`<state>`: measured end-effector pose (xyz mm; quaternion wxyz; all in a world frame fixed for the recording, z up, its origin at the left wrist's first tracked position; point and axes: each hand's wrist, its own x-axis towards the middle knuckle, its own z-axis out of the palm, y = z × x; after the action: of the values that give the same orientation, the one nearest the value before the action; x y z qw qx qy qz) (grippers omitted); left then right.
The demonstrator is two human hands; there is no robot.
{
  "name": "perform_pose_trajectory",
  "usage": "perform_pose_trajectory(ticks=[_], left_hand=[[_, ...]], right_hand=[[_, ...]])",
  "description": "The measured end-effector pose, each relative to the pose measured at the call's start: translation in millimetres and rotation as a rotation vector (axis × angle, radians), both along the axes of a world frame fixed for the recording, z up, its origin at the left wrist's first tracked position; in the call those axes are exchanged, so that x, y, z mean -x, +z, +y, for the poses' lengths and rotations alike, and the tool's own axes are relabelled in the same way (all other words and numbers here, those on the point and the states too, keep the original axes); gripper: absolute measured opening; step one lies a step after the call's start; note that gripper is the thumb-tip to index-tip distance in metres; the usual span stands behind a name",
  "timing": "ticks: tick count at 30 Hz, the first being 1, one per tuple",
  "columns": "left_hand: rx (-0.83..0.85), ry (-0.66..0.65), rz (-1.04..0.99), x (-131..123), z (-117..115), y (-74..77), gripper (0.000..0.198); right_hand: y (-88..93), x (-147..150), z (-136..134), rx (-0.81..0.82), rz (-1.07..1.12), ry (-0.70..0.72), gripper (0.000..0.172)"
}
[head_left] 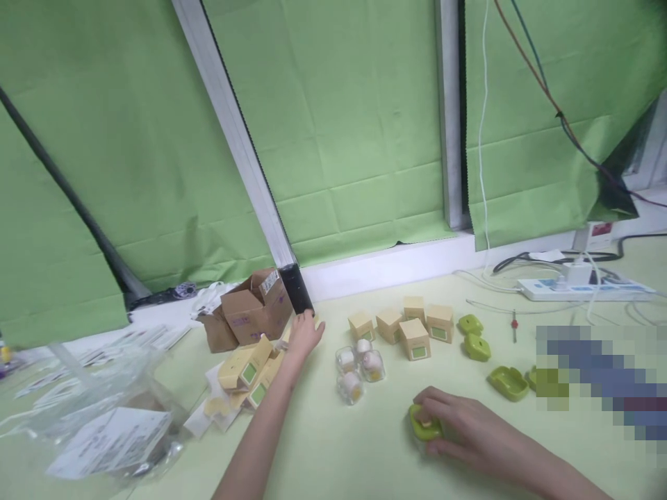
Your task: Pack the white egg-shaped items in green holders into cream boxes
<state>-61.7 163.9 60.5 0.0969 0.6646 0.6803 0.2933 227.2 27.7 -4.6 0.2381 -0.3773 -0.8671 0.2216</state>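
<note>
My left hand (303,335) reaches far forward to the heap of flattened yellow cartons (244,368). Its fingers curl at a small yellowish piece beside the brown cardboard box (250,312); whether it grips that piece I cannot make out. My right hand (453,420) rests low on the table with fingers closed on a green plastic piece (423,425). Three clear little jars (359,367) stand between the hands. Behind them sit several small assembled yellow boxes (414,326).
More green plastic pieces (476,337) lie right of the boxes, a larger one (508,382) nearer. Clear plastic bags with paper (99,417) fill the left. A power strip (578,286) with cables lies at the back right. Green cloth (338,125) hangs behind.
</note>
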Motion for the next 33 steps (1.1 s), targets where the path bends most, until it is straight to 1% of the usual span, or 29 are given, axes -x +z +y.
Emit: perform_pose_trajectory(ticks=[2, 5, 7, 9, 10, 13, 14, 15, 17, 18, 19, 20, 21, 22, 23, 24, 26, 28, 29, 30, 31, 32, 33], left_hand=[[0.017, 0.113, 0.054, 17.3, 16.8, -5.7, 0.034], [0.023, 0.209, 0.086, 31.5, 21.3, -18.6, 0.033], [0.013, 0.223, 0.075, 34.3, 17.7, -24.3, 0.033], [-0.011, 0.208, 0.034, 33.1, 11.0, -25.4, 0.034], [-0.027, 0.189, 0.0, 30.8, 6.2, -24.3, 0.039], [-0.074, 0.099, -0.155, 15.4, -17.9, -17.2, 0.063], [-0.084, 0.063, -0.213, 7.0, -29.4, -14.4, 0.065], [-0.085, 0.018, -0.281, -3.1, -42.0, -11.8, 0.062], [-0.079, -0.103, -0.447, -27.3, -68.5, -8.4, 0.055], [-0.048, -0.243, -0.752, -40.5, -80.9, -8.1, 0.056], [0.026, -0.36, -0.981, -53.5, -91.7, -9.3, 0.058], [0.093, -0.413, -1.116, -65.7, -100.8, -12.0, 0.06], [0.129, -0.453, -1.168, -76.4, -107.8, -16.3, 0.061], [0.118, -0.465, -1.123, -85.2, -112.9, -22.2, 0.061], [0.059, -0.468, -0.997, -91.8, -116.4, -29.3, 0.059], [-0.039, -0.483, -0.818, -96.2, -118.5, -37.3, 0.056], [-0.3, -0.494, -0.39, -99.1, -120.3, -53.6, 0.052], [-0.532, -0.48, 0.002, -97.4, -120.3, -66.4, 0.061], [-0.601, -0.479, 0.147, -95.9, -120.0, -70.6, 0.065], [-0.62, -0.483, 0.248, -94.5, -119.6, -73.0, 0.068], [-0.592, -0.507, 0.294, -93.3, -119.4, -73.8, 0.068], [-0.527, -0.549, 0.28, -92.4, -119.5, -73.1, 0.066], [-0.43, -0.596, 0.212, -91.6, -120.1, -71.1, 0.063]], right_hand=[[-1.6, 2.5, 0.9, 0.013, 0.013, -0.019, 0.022], [-0.9, 7.6, 2.5, 0.024, 0.023, -0.036, 0.027], [1.8, 10.1, 2.5, 0.033, 0.012, -0.051, 0.029], [4.6, 11.0, 1.4, 0.05, 0.014, -0.086, 0.03], [5.4, 10.9, 0.8, 0.069, 0.031, -0.109, 0.03], [3.3, 10.7, 1.1, 0.2, 0.164, -0.218, 0.025], [1.3, 11.0, 2.3, 0.254, 0.242, -0.268, 0.022], [-1.0, 11.4, 4.1, 0.292, 0.335, -0.315, 0.019], [-5.2, 12.0, 9.0, 0.313, 0.542, -0.383, 0.019], [-6.5, 11.6, 11.9, 0.306, 0.64, -0.401, 0.021], [-7.2, 10.5, 14.9, 0.298, 0.726, -0.411, 0.024], [-7.2, 8.6, 17.8, 0.293, 0.799, -0.421, 0.027], [-6.6, 5.9, 20.5, 0.298, 0.856, -0.434, 0.03], [-5.6, 2.5, 22.8, 0.308, 0.899, -0.451, 0.033], [-4.1, -1.2, 24.5, 0.315, 0.934, -0.474, 0.035], [-2.3, -5.0, 25.6, 0.321, 0.964, -0.501, 0.037], [2.0, -11.0, 25.7, 0.34, 1.031, -0.557, 0.04], [6.5, -13.0, 23.3, 0.4, 1.138, -0.552, 0.038], [8.3, -12.5, 21.4, 0.446, 1.195, -0.513, 0.036], [9.7, -11.3, 19.4, 0.491, 1.245, -0.46, 0.033], [10.3, -9.7, 17.4, 0.53, 1.279, -0.407, 0.031], [10.1, -8.1, 15.7, 0.557, 1.29, -0.366, 0.03], [9.2, -6.9, 14.4, 0.566, 1.282, -0.342, 0.03]])
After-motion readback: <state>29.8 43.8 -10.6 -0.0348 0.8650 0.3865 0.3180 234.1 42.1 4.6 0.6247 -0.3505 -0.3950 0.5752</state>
